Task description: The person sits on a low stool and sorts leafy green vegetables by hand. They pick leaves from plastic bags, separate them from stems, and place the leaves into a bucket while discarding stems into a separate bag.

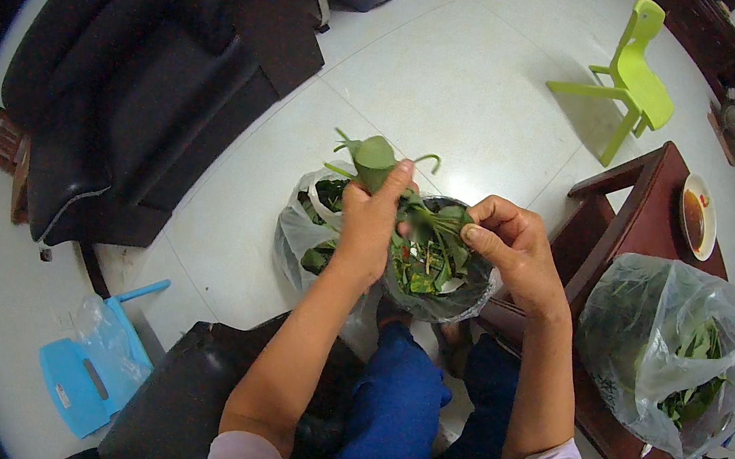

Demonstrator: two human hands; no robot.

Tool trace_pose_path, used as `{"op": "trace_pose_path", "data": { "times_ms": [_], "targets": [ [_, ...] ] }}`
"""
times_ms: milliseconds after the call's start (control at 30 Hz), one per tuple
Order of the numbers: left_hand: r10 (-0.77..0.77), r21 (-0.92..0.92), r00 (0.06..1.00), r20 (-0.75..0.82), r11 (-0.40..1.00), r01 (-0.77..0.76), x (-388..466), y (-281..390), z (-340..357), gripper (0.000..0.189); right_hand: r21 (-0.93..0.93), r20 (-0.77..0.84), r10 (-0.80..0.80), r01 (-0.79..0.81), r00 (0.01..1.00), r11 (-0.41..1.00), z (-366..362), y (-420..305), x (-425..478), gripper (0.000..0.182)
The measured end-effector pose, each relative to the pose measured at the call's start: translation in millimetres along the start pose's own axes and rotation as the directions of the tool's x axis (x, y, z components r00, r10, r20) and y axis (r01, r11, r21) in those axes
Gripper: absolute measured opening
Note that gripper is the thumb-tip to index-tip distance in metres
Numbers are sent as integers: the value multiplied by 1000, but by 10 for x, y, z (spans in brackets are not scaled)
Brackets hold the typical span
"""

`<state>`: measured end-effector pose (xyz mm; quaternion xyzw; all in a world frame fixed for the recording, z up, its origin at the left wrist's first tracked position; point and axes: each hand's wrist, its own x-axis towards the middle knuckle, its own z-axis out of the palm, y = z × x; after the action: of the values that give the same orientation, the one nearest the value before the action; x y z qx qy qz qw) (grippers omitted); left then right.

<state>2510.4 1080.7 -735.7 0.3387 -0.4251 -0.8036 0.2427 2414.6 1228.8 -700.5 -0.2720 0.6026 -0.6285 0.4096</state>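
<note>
My left hand (372,219) holds a small bunch of green leaves with stems (372,159), its thumb pressed on top. To its right, my right hand (504,246) pinches the edge of a green leaf (450,224) between thumb and fingers. Below both hands stands a bin lined with a plastic bag (477,303), holding leaf and stem scraps. A translucent plastic bag (290,246) with green leaves inside stands against the bin's left side, partly behind my left hand and forearm.
On the dark red wooden table (655,215) at right are a plate with reddish sauce (696,214) and a large plastic bag of leafy greens (630,333). A lime-green chair (636,77) stands beyond. Left are a black sofa (151,55) and a blue plastic stool (77,385).
</note>
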Motion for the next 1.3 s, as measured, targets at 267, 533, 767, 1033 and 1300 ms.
{"op": "trace_pose_path", "data": {
  "times_ms": [267,533,767,1033,1300],
  "targets": [
    [-81,-208,978,-194,977,40,216,195,-249,16,135,-148,-49,69,988,988,-147,102,28,10],
    [-177,140,981,76,976,165,-21,190,-98,24,77,-221,-102,121,970,990,-122,154,86,10],
    [-354,182,872,339,934,308,-81,126,-25,35,33,-134,-42,47,990,998,-49,170,77,10],
    [-340,51,860,380,936,347,-43,41,-70,26,27,-11,11,-11,1000,1000,-7,144,51,9],
    [-212,55,947,240,977,205,-98,-18,6,22,-36,71,14,-11,997,999,-14,137,45,9]
  ]
}}
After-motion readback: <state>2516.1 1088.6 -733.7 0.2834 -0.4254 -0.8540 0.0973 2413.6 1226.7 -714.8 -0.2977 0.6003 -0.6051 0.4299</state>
